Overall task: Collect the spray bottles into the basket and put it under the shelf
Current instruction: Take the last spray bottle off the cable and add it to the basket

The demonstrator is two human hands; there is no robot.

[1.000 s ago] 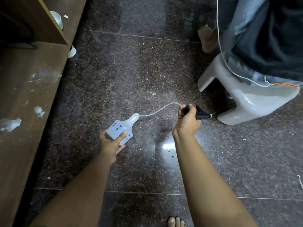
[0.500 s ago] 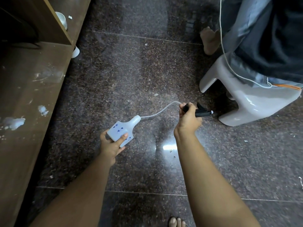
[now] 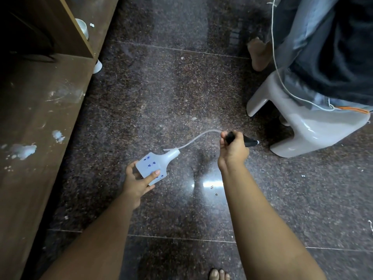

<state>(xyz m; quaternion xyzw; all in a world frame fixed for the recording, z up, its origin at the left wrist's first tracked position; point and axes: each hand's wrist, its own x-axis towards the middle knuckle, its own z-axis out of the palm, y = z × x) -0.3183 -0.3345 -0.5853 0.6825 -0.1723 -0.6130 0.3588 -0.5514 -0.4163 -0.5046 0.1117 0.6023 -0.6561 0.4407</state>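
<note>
A white spray bottle (image 3: 155, 163) with blue marks is held tilted above the dark floor, neck pointing up and right. My left hand (image 3: 137, 182) grips its base, thumb across the front. The black spray head (image 3: 245, 140) is off the bottle. My right hand (image 3: 233, 148) grips that head, nozzle pointing right. A clear dip tube (image 3: 198, 136) curves from the head toward the bottle's neck, its end beside the opening. No basket is in view.
A brown wooden shelf (image 3: 40, 118) with white stains runs along the left, with a white cup (image 3: 82, 27) on it. A person sits on a grey plastic stool (image 3: 306, 126) at the right, a white cord hanging. My toes show at the bottom edge.
Both hands hold the same parts as before. The bottle and the spray head have stayed about the same distance apart; the view has shifted slightly.
</note>
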